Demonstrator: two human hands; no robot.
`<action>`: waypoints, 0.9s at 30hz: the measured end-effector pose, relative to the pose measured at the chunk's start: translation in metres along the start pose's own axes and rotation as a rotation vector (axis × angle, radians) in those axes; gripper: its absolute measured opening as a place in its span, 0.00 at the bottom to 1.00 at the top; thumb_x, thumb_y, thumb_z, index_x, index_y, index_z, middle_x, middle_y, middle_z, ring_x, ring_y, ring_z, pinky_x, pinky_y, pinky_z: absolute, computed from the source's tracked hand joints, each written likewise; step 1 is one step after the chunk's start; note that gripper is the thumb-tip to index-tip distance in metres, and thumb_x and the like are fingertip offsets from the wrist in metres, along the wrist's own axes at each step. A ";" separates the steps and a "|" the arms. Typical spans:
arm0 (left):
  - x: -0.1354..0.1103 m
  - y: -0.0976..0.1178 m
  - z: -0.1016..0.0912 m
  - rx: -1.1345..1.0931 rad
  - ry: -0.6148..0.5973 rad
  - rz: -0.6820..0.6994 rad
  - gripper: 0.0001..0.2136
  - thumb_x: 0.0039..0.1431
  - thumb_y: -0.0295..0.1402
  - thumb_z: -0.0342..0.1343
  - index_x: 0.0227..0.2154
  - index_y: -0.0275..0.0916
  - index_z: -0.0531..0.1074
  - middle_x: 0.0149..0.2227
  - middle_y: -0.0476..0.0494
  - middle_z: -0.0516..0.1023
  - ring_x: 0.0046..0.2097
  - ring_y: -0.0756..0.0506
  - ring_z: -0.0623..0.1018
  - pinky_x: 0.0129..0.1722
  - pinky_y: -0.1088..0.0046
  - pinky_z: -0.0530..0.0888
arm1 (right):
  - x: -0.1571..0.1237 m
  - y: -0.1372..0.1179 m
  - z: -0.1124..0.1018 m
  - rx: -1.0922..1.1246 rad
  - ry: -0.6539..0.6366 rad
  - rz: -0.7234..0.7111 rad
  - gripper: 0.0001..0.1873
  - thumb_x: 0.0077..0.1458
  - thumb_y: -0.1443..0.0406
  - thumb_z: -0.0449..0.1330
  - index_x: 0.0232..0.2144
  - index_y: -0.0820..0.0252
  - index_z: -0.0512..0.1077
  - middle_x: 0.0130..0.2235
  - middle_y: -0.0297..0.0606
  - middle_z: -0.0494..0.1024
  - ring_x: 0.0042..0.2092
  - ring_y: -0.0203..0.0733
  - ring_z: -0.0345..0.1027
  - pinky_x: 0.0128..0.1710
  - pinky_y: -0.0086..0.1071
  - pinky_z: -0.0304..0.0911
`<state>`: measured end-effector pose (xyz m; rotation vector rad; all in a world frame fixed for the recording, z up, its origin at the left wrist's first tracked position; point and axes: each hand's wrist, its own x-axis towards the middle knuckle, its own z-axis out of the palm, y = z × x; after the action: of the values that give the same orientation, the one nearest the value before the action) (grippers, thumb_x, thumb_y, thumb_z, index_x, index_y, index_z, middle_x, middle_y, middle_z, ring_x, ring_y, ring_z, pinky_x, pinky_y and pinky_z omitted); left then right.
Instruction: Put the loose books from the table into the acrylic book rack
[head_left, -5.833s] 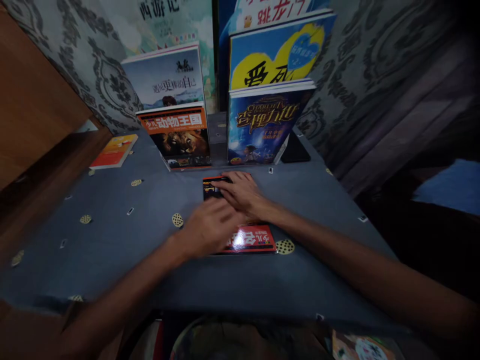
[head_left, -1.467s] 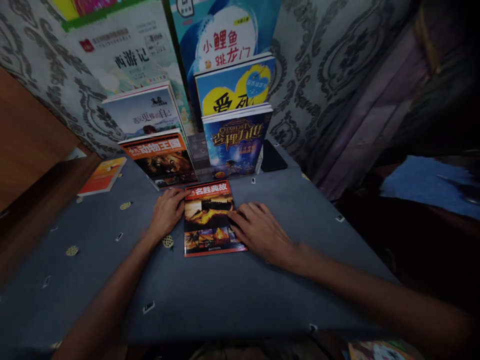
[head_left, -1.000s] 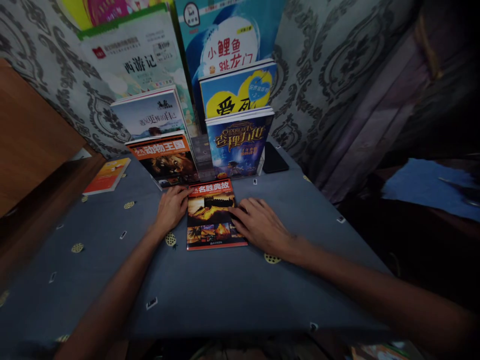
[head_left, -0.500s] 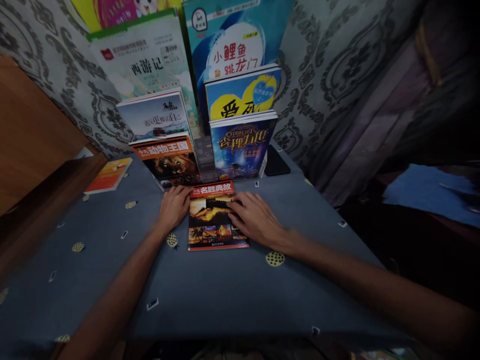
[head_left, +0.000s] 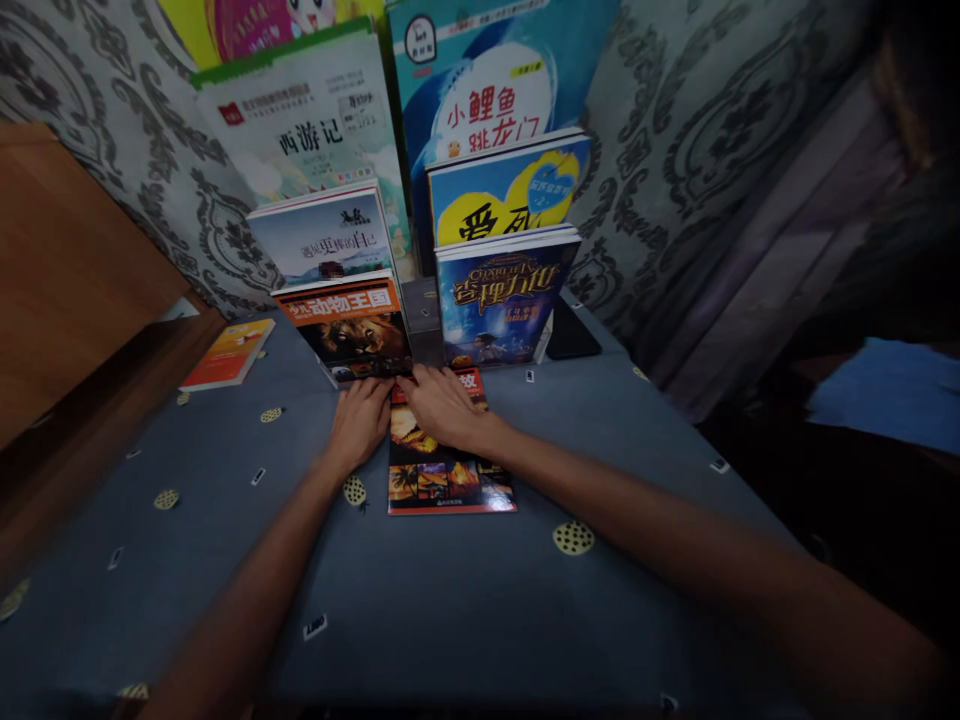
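A book with a Great Wall cover (head_left: pixel 450 485) lies flat on the blue cloth. My right hand (head_left: pixel 444 408) rests over its upper part with fingers stretched toward the far left corner, hiding most of the title. At the book's left edge is my left hand (head_left: pixel 360 422), laid flat, its fingertips close to the foot of an upright lion-cover book (head_left: pixel 341 335). The two hands' fingertips nearly meet. To the right, a blue book with gold lettering (head_left: pixel 502 310) stands just beyond the flat book.
Behind stand more upright books: a pale mountain-cover book (head_left: pixel 330 235), a yellow-and-blue book (head_left: pixel 502 195), a green-topped book (head_left: pixel 300 120) and a teal book (head_left: pixel 510 70). An orange book (head_left: pixel 229 355) lies left. A dark flat object (head_left: pixel 574 335) lies right. Patterned fabric (head_left: pixel 675 150) hangs behind.
My right hand has slid left across the flat book, from its right side to its upper left. My left hand stays beside the lion-cover book. The view has shifted slightly.
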<state>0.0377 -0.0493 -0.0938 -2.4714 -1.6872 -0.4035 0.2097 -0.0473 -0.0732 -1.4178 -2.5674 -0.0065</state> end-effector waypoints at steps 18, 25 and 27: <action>0.001 0.001 -0.002 -0.024 -0.033 -0.003 0.19 0.69 0.29 0.44 0.59 0.39 0.69 0.54 0.37 0.75 0.54 0.38 0.72 0.51 0.59 0.69 | 0.002 0.008 -0.003 -0.028 -0.033 0.022 0.22 0.69 0.65 0.41 0.52 0.65 0.73 0.52 0.55 0.74 0.50 0.53 0.71 0.45 0.41 0.66; 0.000 0.000 -0.001 -0.043 -0.023 -0.001 0.19 0.69 0.30 0.44 0.58 0.39 0.70 0.53 0.36 0.76 0.54 0.37 0.72 0.52 0.57 0.69 | -0.007 0.017 -0.006 -0.021 -0.023 0.048 0.23 0.70 0.63 0.42 0.51 0.66 0.74 0.51 0.55 0.74 0.50 0.53 0.71 0.45 0.41 0.65; 0.000 0.000 -0.001 -0.034 -0.023 0.001 0.19 0.69 0.30 0.43 0.58 0.38 0.70 0.54 0.36 0.76 0.54 0.37 0.72 0.51 0.58 0.69 | -0.010 0.019 -0.009 -0.009 -0.032 0.061 0.23 0.70 0.63 0.42 0.51 0.65 0.74 0.51 0.55 0.74 0.51 0.54 0.71 0.45 0.41 0.65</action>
<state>0.0378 -0.0495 -0.0927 -2.5106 -1.7010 -0.4088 0.2324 -0.0458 -0.0681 -1.5110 -2.5506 0.0141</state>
